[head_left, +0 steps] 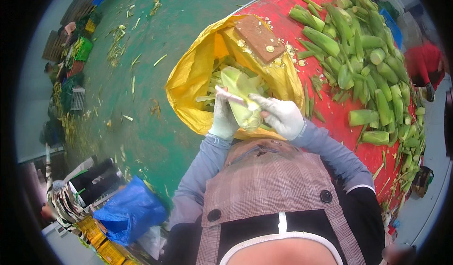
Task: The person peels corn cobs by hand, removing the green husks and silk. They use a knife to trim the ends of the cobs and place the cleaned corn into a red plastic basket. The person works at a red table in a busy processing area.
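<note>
Over a yellow sack [181, 83] I hold an ear of corn [245, 114] in pale green husk, tilted with its blunt end toward me. My left hand [223, 117], in a white glove, is closed around its left side. A narrow pinkish-white strip [230, 96] lies across the ear by the left fingers; I cannot tell what it is. From the right, my gloved right hand [284, 117] grips the ear near its blunt end, fingers bent against the husk. Loose husk leaves [214, 78] lie inside the open sack below.
On the red surface [339, 132] at right lies a large pile of green corn ears [377, 76]. A brown board [259, 36] with pale scraps rests on the sack's far rim. Husk bits litter the green floor [141, 90]. A blue bag [132, 210] and yellow crates [92, 232] stand lower left, beside another person.
</note>
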`<action>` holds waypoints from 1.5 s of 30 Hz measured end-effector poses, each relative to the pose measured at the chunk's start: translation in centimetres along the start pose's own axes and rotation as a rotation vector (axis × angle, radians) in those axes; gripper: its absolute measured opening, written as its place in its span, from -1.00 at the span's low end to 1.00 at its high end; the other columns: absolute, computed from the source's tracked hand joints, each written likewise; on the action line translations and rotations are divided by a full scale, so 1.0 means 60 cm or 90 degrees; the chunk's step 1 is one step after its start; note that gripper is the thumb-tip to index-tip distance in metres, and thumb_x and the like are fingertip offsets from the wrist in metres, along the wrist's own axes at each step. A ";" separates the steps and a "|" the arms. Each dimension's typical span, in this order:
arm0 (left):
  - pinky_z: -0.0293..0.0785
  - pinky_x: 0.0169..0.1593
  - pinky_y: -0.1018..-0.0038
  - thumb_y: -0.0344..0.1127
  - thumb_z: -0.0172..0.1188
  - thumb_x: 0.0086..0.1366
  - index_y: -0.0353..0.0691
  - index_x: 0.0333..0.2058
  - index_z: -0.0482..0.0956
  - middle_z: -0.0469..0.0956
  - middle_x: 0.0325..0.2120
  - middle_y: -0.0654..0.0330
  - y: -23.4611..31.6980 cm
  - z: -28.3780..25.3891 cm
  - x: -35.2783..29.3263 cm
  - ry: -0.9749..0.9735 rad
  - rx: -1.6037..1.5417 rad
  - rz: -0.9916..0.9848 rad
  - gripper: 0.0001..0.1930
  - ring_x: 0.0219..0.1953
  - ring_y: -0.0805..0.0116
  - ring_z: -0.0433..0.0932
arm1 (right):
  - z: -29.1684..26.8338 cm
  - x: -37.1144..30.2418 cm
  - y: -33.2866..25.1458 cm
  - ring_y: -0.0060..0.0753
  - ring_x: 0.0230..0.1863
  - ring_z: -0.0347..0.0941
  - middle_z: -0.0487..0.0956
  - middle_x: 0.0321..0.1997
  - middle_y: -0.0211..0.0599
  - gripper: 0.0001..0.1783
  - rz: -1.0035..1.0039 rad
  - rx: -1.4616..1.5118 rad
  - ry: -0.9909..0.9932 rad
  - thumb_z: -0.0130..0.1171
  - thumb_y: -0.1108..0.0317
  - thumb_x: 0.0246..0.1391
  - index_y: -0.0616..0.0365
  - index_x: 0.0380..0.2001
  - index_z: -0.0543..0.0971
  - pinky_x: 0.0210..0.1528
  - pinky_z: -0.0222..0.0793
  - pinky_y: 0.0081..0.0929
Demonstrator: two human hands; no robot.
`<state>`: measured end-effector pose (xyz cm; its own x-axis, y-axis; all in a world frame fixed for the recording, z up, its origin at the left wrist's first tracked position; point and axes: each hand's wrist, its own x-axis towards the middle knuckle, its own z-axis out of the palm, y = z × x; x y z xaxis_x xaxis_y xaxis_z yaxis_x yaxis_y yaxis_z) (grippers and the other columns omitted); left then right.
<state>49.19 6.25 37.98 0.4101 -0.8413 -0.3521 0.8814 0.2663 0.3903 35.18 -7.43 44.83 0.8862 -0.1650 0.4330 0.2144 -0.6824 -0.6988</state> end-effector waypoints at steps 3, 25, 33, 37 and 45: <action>0.37 0.24 0.12 0.22 -0.05 0.35 -0.15 0.28 0.22 0.35 0.20 0.03 -0.013 0.025 -0.009 -0.036 -0.055 0.006 -0.30 0.19 0.06 0.40 | -0.001 -0.004 -0.027 -0.26 -0.46 0.53 0.60 -0.25 -0.17 -0.46 0.327 0.326 0.112 0.03 0.29 0.28 0.17 0.30 0.32 -0.42 0.41 -0.35; 0.49 0.13 0.26 -0.32 0.26 0.28 -0.20 0.19 0.24 0.47 0.04 0.09 -0.009 -0.015 0.015 0.128 0.001 0.119 -0.44 0.06 0.16 0.50 | -0.009 -0.019 -0.038 -0.47 -0.10 0.46 0.55 0.00 -0.14 -0.07 0.437 0.251 0.022 0.39 0.28 -0.10 0.30 0.33 0.23 0.03 0.36 -0.55; 0.43 0.13 0.34 -0.39 0.44 0.02 -0.32 0.22 0.14 0.42 0.03 0.01 -0.003 0.027 0.018 0.202 0.559 0.439 -0.17 0.07 0.21 0.45 | 0.004 0.011 0.061 -0.15 0.01 0.53 0.56 0.02 0.05 -0.01 0.436 -0.037 0.157 0.54 0.02 -0.27 0.34 0.20 0.38 0.11 0.40 -0.34; 0.35 0.20 0.29 -0.22 0.49 -0.09 -0.35 0.24 0.14 0.38 0.07 -0.06 -0.018 0.032 0.025 0.183 0.685 0.421 -0.05 0.13 0.10 0.41 | 0.004 0.051 0.054 -0.11 0.01 0.53 0.57 -0.03 0.03 -0.03 0.419 -0.075 0.066 0.51 -0.05 -0.23 0.35 0.16 0.41 0.08 0.43 -0.34; 0.21 0.31 0.35 -0.16 0.58 -0.12 -0.39 0.29 0.04 0.26 0.17 -0.04 -0.008 0.032 0.006 0.058 0.763 0.324 0.10 0.25 0.16 0.27 | 0.019 0.003 0.106 -0.53 -0.19 0.53 0.63 -0.16 -0.27 -0.44 0.527 0.519 0.005 0.38 0.32 0.02 0.36 0.06 0.47 -0.08 0.47 -0.53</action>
<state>48.46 4.91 39.32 0.6897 -0.7238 0.0211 -0.1133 -0.0791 0.9904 37.16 -11.01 39.81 0.8770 -0.3533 -0.3256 -0.2252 0.2963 -0.9282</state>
